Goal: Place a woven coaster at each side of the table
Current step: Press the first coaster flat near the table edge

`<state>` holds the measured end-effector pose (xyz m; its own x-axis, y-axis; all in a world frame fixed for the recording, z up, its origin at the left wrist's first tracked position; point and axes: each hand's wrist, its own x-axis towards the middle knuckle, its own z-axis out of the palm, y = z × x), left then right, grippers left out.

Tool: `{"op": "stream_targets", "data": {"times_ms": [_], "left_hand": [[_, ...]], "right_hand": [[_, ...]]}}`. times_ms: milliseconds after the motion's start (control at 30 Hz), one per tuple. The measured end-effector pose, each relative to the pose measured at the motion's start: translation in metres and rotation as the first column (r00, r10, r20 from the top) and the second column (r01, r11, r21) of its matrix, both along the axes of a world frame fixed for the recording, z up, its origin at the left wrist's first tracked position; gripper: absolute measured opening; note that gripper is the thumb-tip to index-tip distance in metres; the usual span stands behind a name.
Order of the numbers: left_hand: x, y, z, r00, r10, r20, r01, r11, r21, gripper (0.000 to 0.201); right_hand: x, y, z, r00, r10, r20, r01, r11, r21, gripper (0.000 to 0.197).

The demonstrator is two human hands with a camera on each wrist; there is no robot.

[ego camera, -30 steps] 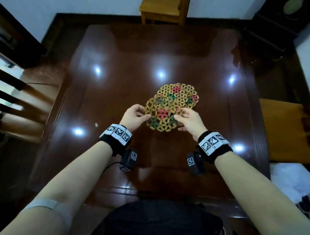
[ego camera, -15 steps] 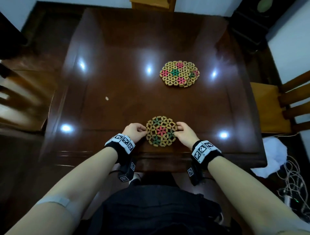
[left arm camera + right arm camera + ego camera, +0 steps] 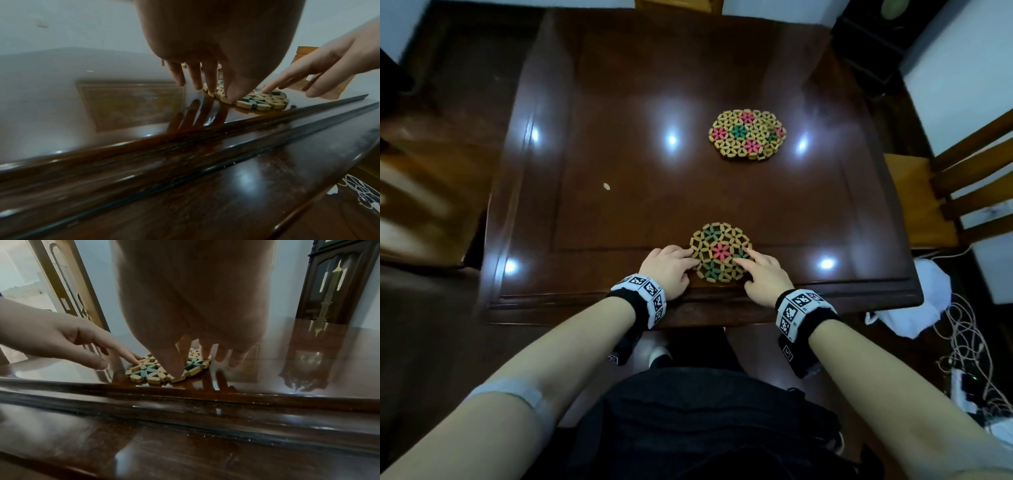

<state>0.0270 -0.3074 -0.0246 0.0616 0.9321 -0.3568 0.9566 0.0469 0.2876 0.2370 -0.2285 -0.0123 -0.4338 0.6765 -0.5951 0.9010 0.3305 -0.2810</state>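
One woven coaster [image 3: 720,253] lies flat on the dark polished table [image 3: 619,212] just inside the near edge, in front of the person, so this side looks as good as served. Further out, right of centre, sits a pile of coasters [image 3: 747,134]; at least two overlap there, though how many it holds I cannot tell. By my reckoning the other sides are yet to be supplied from it, so the job is at an early stage. Neither hand grasps anything. The left hand [image 3: 669,267] has its fingers extended, tips resting on the near coaster's left rim, with the outer fingers down on the wood beside it in the left wrist view. The right hand [image 3: 763,274] reaches in likewise, straight fingertips pressing on the coaster's right part, thumb at its near edge. Both look to be nudging it square.
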Motion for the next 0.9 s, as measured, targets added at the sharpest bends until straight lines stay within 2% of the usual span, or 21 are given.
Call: {"op": "stream_targets", "data": {"times_ms": [300, 667, 900], "left_hand": [[0.002, -0.009, 0.000, 0.998, -0.057, -0.007, 0.057, 0.998, -0.025, 0.055], [0.003, -0.009, -0.003, 0.999, -0.045, -0.023, 0.044, 0.999, -0.032, 0.056], [0.004, -0.004, -0.004, 1.000, -0.021, -0.011, 0.021, 1.000, -0.017, 0.053]], "right_hand": [[0.008, -0.007, -0.001, 0.999, -0.027, 0.020, 0.027, 1.000, 0.005, 0.060], [0.003, 0.004, 0.006, 0.999, -0.028, 0.033, 0.030, 0.998, -0.053, 0.057], [0.005, 0.001, 0.001, 0.999, -0.048, -0.001, 0.048, 0.998, -0.035, 0.059]]}}
